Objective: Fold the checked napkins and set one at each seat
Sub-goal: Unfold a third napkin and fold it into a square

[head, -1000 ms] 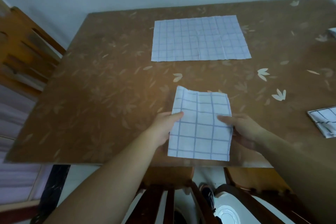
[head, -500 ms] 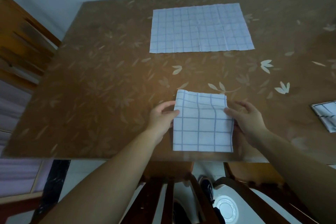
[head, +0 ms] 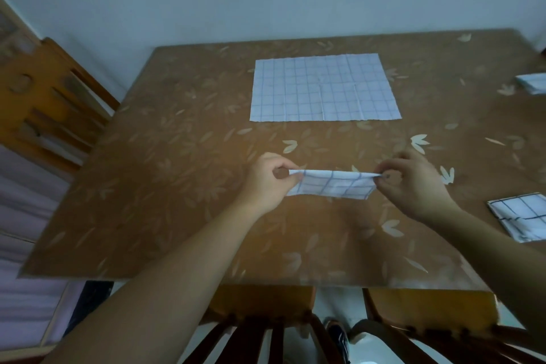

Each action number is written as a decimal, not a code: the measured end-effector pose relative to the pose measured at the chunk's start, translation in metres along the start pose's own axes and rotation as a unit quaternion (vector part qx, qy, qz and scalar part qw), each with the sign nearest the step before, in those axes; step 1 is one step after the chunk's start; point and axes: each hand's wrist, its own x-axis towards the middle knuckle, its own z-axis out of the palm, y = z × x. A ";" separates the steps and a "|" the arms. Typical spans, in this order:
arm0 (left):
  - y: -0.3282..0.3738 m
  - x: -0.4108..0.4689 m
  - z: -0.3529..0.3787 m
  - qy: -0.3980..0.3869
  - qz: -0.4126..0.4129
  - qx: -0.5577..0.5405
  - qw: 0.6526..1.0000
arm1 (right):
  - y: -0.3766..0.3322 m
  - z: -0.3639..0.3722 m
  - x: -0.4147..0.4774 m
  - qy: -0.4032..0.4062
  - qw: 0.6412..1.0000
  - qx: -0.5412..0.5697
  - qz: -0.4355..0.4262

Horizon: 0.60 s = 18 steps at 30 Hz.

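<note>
- A folded napkin point(head: 331, 185) is held up over the middle of the table point(head: 165, 186).
- Its left end is pinched by the left hand point(head: 266, 183). The fingers are curled shut on the cloth.
- Its right end is pinched by the right hand point(head: 413, 183). The thumb and fingers are closed on the corner.
- The napkin is pulled out flat between the two hands, so only a thin strip of blue checks is seen.
- A flat napkin point(head: 325, 89) is spread open on the table, past the held one, near the far edge by the wall.
- A second folded napkin point(head: 523, 216) is laid at the right edge of the table, near the right arm.
- A bit of a third napkin point(head: 533, 83) is seen at the right edge of the table, farther back. It is cut off by the edge of the view.
- A chair point(head: 53, 103) is placed at the left side of the table.
- Two more chair backs point(head: 260, 322) are seen just below the near edge of the table.
</note>
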 end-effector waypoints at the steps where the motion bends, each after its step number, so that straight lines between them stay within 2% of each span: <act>1: 0.007 0.001 -0.004 -0.017 -0.005 -0.021 1.000 | -0.002 -0.005 0.001 -0.021 0.999 -0.023 -0.018; 3: 0.021 0.003 -0.012 -0.069 -0.024 -0.058 0.996 | -0.014 -0.011 0.000 -0.105 0.993 -0.023 -0.056; 5: 0.035 0.003 -0.018 -0.110 -0.021 -0.062 0.992 | -0.036 -0.014 -0.001 -0.180 0.980 0.031 -0.072; 6: 0.041 0.003 -0.021 -0.126 -0.020 -0.060 0.990 | -0.049 -0.013 -0.001 -0.193 0.976 0.067 -0.077; 12: 0.064 -0.008 -0.051 -0.126 -0.008 -0.113 0.986 | -0.094 -0.021 0.003 -0.186 0.965 0.159 -0.096; 18: 0.065 -0.017 -0.078 -0.113 0.005 -0.109 0.988 | -0.123 -0.037 -0.004 -0.142 0.953 0.228 -0.141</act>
